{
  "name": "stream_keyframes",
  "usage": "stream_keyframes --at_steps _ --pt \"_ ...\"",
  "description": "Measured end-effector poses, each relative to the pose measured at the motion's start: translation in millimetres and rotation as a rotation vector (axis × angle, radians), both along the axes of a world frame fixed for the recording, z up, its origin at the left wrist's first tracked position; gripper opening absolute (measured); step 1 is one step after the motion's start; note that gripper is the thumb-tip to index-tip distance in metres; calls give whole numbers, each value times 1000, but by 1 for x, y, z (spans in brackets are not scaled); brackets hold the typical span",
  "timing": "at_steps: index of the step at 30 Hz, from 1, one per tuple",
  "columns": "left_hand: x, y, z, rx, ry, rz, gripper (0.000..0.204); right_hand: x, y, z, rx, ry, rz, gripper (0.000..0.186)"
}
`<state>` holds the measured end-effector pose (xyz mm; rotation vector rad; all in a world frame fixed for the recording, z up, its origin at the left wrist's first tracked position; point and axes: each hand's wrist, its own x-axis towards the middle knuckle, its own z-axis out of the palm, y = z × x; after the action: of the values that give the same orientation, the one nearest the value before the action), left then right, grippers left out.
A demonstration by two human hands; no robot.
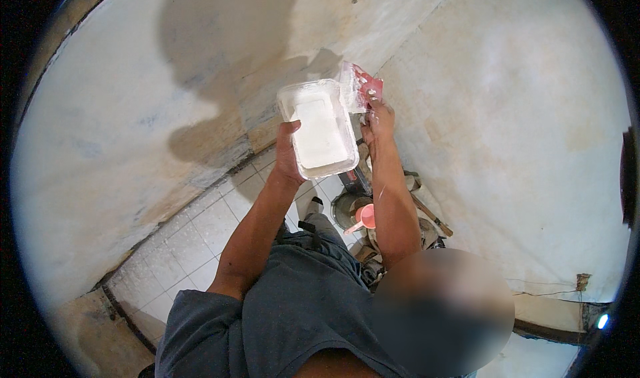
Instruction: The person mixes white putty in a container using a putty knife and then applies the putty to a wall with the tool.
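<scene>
My left hand (289, 153) grips the near left side of a white rectangular plastic tub (325, 135), its thumb over the rim. A smooth white paste coats the inside of the tub. Closed around a red plastic scraper (371, 87), my right hand (379, 121) is just right of the tub's far right corner. White paste covers the scraper's left part, which lies beside or against the rim; I cannot tell whether they touch. White smears mark my right fingers and forearm.
Two patchy, stained walls (507, 131) meet in a corner ahead. Below lies a white tiled floor (193, 245). Near my feet stands a dark bucket (345, 209) with a pink dipper (366, 217) over it. A wooden-handled tool (437, 218) and other clutter lie along the right wall.
</scene>
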<state>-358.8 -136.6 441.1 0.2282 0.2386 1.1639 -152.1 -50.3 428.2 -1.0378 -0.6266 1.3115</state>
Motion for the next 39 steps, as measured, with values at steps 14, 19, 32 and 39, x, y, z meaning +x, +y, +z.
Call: stream_keyframes --at_steps 14,19,32,39 --pt "-7 -19 8 -35 -6 8 78 -7 -1 133 321 -1168 494 10" --pt "-2 -21 6 -7 -41 -10 78 -15 13 181 644 -1595 654 11" --pt "8 -16 7 4 -82 2 74 -27 43 197 801 -1842 854 16" --pt "4 3 8 -15 -24 94 71 -34 31 172 718 -1668 1010 19"
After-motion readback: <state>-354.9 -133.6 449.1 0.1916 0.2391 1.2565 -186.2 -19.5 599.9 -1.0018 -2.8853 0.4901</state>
